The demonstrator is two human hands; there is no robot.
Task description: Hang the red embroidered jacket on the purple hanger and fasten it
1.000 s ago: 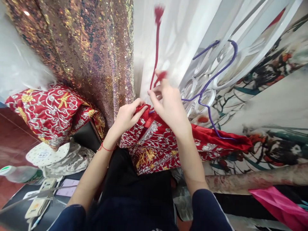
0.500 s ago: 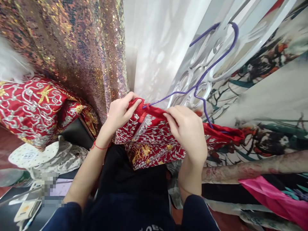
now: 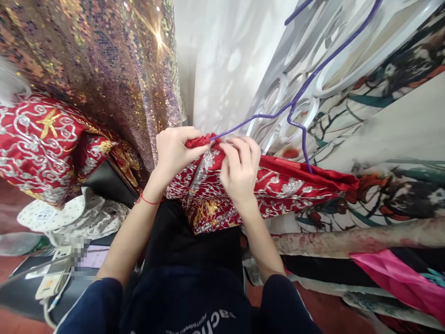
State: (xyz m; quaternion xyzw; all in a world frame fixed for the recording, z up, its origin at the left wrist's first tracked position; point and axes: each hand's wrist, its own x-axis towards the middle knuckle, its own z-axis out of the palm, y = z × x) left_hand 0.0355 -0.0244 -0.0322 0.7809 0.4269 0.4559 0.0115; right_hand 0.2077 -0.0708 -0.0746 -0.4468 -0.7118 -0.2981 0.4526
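A red garment [image 3: 278, 188] with silver and gold embroidery hangs across a purple wire hanger [image 3: 295, 99], whose hook rises to the upper right. My left hand [image 3: 174, 150], with a red string at the wrist, pinches the garment's red edge at the hanger's left end. My right hand [image 3: 239, 169] is closed on the same top edge just to the right, fingers curled over the cloth. Both hands nearly touch each other.
A sequinned fabric [image 3: 114, 65] hangs at the upper left beside a white curtain [image 3: 222, 60]. Another red embroidered garment [image 3: 45, 144] lies at the left above white lace items [image 3: 79, 215]. A white ornate rack [image 3: 333, 69], printed cloth [image 3: 399, 139] and pink fabric [image 3: 399, 283] fill the right.
A red tasselled cord near my right hand is gone from view. My right hand dropped onto the garment's top edge, then moved left toward my left hand. The hanger hook sits higher in view.
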